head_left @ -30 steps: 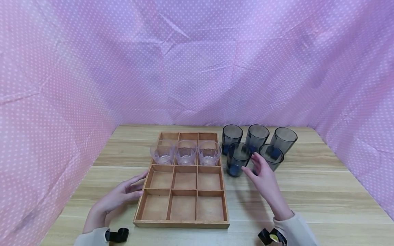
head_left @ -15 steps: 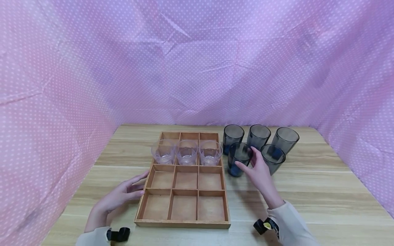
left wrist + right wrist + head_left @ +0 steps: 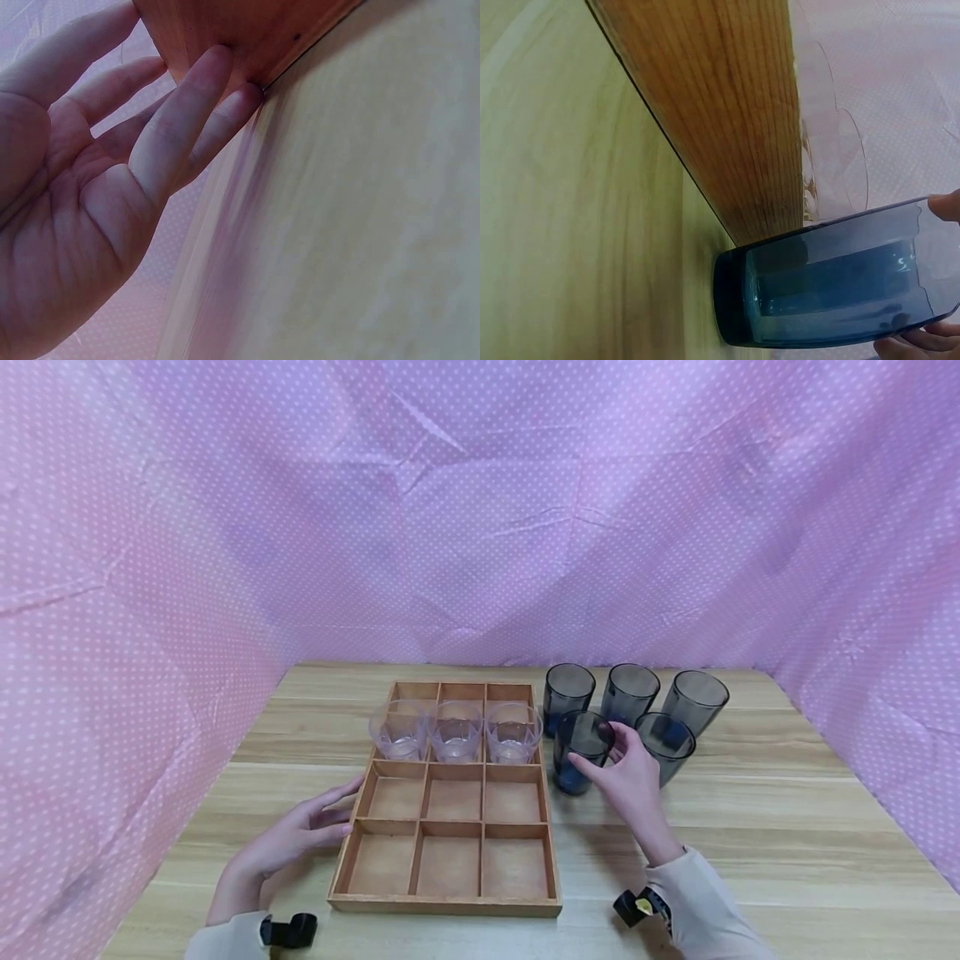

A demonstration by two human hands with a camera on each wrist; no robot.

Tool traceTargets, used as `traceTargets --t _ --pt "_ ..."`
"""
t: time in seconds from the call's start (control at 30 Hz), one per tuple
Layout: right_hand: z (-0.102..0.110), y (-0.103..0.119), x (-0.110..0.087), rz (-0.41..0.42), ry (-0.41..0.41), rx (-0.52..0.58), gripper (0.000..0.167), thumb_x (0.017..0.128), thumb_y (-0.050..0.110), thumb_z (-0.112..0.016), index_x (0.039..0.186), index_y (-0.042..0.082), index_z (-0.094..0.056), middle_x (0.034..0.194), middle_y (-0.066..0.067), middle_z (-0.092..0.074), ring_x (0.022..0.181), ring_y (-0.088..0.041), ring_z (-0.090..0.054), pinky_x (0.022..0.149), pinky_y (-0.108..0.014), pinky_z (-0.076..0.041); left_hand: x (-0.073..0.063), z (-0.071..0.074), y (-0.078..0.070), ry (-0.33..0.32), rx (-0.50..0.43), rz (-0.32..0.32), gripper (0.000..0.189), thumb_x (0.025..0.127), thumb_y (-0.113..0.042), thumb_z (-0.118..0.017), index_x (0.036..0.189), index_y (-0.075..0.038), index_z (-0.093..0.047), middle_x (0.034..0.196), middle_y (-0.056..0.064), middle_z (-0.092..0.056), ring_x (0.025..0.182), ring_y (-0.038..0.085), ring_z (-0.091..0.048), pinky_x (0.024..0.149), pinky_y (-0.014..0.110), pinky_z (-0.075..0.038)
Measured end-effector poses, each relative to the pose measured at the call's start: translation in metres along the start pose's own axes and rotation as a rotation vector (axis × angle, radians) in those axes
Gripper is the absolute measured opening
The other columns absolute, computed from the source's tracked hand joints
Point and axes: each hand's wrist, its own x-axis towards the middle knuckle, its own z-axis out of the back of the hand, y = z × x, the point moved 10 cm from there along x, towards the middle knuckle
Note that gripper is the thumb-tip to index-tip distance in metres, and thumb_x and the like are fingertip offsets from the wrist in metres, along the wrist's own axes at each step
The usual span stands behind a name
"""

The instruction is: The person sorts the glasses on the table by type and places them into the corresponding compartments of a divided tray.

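My right hand [image 3: 632,781] pinches a smoky blue-grey drinking glass [image 3: 576,767] between thumb and fingers, near its upper part. In the right wrist view this glass [image 3: 832,289] has its thick base low by the tabletop, close to the tray's side wall [image 3: 712,112]. At the left, my left hand [image 3: 288,843] touches the side of a wooden compartment tray [image 3: 446,907]; its fingertips [image 3: 214,64] rest against the wood, fingers fairly straight. Three clear cups stand in a row in the tray's second row from the back, the rightmost cup [image 3: 512,745] nearest the dark glasses.
Several more smoky glasses stand upright behind and right of the held one, including a near glass [image 3: 666,747] beside my right fingers and a far-right glass [image 3: 696,697]. The wooden table [image 3: 810,827] ends at a pink dotted cloth [image 3: 480,527].
My right hand has reached left around the dark glass and closed thumb and fingers on it; the glass has shifted very slightly toward me. The left hand stays against the tray.
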Motion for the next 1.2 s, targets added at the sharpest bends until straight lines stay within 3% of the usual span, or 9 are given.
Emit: traceTargets --t 0.1,0.33,0.43,0.57,0.63,0.7,0.83,1.2 --pt "0.002 -0.001 -0.002 0.009 -0.023 -0.005 0.073 0.073 0.026 -0.084 0.132 0.001 -0.048 0.134 -0.018 -0.059 0.126 -0.034 -0.056 0.103 -0.044 -0.048 0.000 0.001 0.000 0.000 0.006 -0.004 0.068 0.100 -0.013 -0.051 0.154 -0.002 -0.013 0.155 0.034 -0.014 0.134 0.059 -0.028 0.100 0.022 -0.048" --pt "0.008 0.001 -0.007 0.015 -0.047 0.020 0.069 0.073 0.024 -0.085 0.129 0.002 -0.051 0.130 -0.016 -0.062 0.124 -0.030 -0.058 0.103 -0.041 -0.049 0.001 0.001 0.000 0.000 0.031 -0.003 0.067 0.100 -0.013 -0.051 0.155 -0.003 -0.013 0.155 0.035 -0.015 0.134 0.059 -0.029 0.102 0.036 -0.048" --pt "0.012 0.005 -0.011 0.020 -0.049 0.017 0.068 0.073 0.024 -0.085 0.129 0.002 -0.052 0.129 -0.015 -0.063 0.123 -0.029 -0.059 0.102 -0.039 -0.049 0.001 0.001 -0.001 0.003 0.024 -0.001 0.067 0.100 -0.013 -0.051 0.155 -0.002 -0.013 0.155 0.035 -0.016 0.134 0.059 -0.030 0.102 0.031 -0.049" --pt "0.019 0.011 -0.014 0.024 -0.059 0.022 0.068 0.072 0.022 -0.086 0.128 0.002 -0.053 0.127 -0.014 -0.064 0.121 -0.026 -0.060 0.093 -0.014 -0.050 0.000 0.000 -0.002 0.002 0.012 0.000 0.067 0.100 -0.013 -0.051 0.154 -0.002 -0.013 0.155 0.035 -0.016 0.135 0.059 -0.029 0.098 0.017 -0.046" --pt "0.021 0.015 -0.015 0.026 -0.058 0.038 0.068 0.072 0.020 -0.086 0.129 0.000 -0.052 0.127 -0.016 -0.064 0.122 -0.027 -0.059 0.092 -0.009 -0.048 0.000 0.000 -0.003 -0.002 0.014 0.001 0.067 0.100 -0.013 -0.051 0.154 -0.002 -0.013 0.155 0.035 -0.015 0.135 0.059 -0.028 0.097 0.013 -0.045" --pt "0.024 0.018 -0.016 0.023 -0.054 0.053 0.069 0.072 0.018 -0.085 0.129 -0.001 -0.051 0.127 -0.017 -0.064 0.122 -0.028 -0.059 0.094 -0.013 -0.048 -0.001 0.000 -0.003 -0.002 0.015 0.000 0.067 0.100 -0.013 -0.051 0.154 -0.002 -0.013 0.155 0.035 -0.015 0.135 0.059 -0.028 0.097 0.012 -0.044" --pt "0.028 0.026 -0.020 0.016 -0.039 0.073 0.070 0.073 0.019 -0.085 0.130 0.000 -0.050 0.128 -0.016 -0.062 0.125 -0.028 -0.057 0.103 -0.035 -0.047 -0.002 0.000 -0.004 0.002 0.013 -0.002 0.067 0.100 -0.013 -0.051 0.155 -0.003 -0.013 0.154 0.035 -0.016 0.135 0.059 -0.028 0.097 0.014 -0.045" --pt "0.022 0.058 -0.028 0.057 0.027 0.082 0.071 0.073 0.024 -0.086 0.131 0.005 -0.051 0.130 -0.011 -0.062 0.127 -0.023 -0.054 0.102 -0.036 -0.049 -0.001 0.000 -0.002 0.004 -0.003 -0.001 0.068 0.100 -0.012 -0.051 0.155 -0.004 -0.013 0.154 0.035 -0.017 0.135 0.058 -0.028 0.096 0.013 -0.045"
